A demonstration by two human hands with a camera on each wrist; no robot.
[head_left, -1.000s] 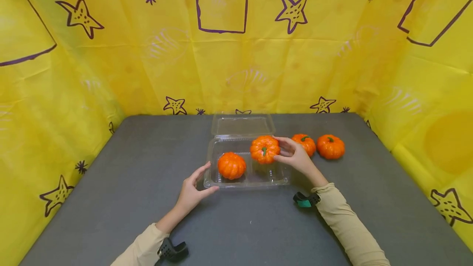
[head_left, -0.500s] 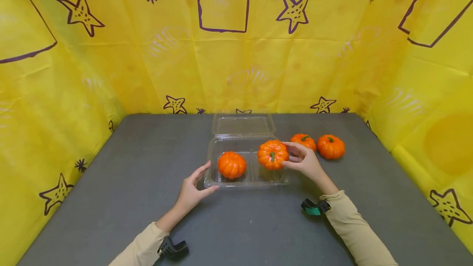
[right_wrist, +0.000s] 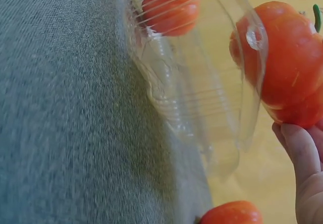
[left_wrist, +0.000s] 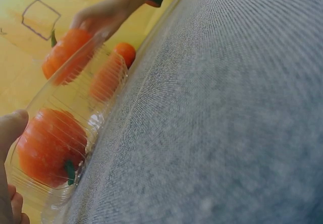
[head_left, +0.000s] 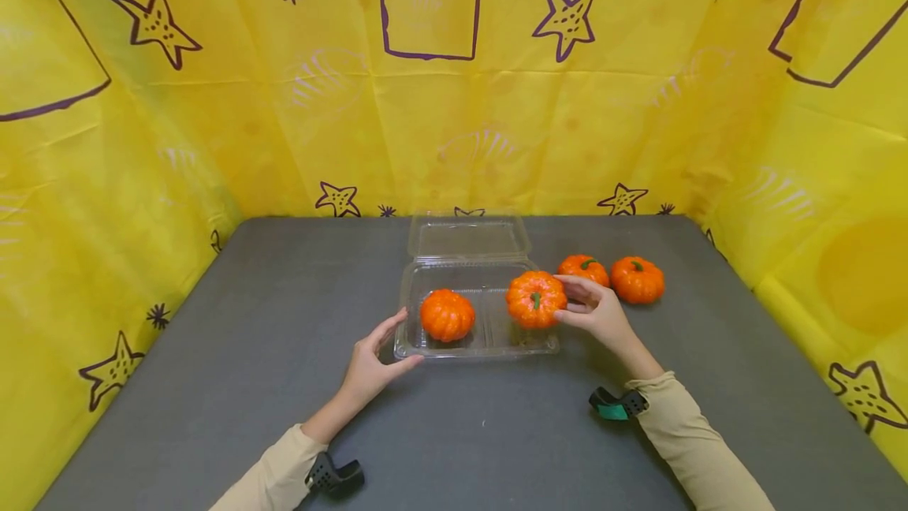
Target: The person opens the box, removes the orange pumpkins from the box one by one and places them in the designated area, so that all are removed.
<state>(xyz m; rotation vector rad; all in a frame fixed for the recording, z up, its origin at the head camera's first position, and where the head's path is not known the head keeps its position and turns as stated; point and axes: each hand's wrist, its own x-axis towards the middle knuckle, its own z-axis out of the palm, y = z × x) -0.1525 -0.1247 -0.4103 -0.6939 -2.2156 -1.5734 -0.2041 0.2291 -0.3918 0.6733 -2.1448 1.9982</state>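
My right hand (head_left: 599, 318) grips a small orange pumpkin (head_left: 535, 300) by its right side, thumb and fingers spread on it, its green stem toward me. It is over the right half of a clear plastic clamshell container (head_left: 489, 352), and in the right wrist view the held pumpkin (right_wrist: 290, 57) shows partly behind the container's rim. A second pumpkin (head_left: 447, 315) sits inside the left half, also seen through the ribbed wall in the left wrist view. My left hand (head_left: 369, 365) rests at the container's left front corner, thumb and fingers spread wide around it.
Two more pumpkins, one nearer (head_left: 583, 269) and one farther right (head_left: 638, 280), stand on the grey table (head_left: 454, 448) behind my right hand. The container's lid (head_left: 468, 236) lies tilted back, hinged at the far side. Yellow patterned cloth (head_left: 454, 132) encloses the back and sides.
My right hand has moved to the right and slightly toward me with the pumpkin, from near the container's middle to above its right half. My left hand has stayed at the corner.
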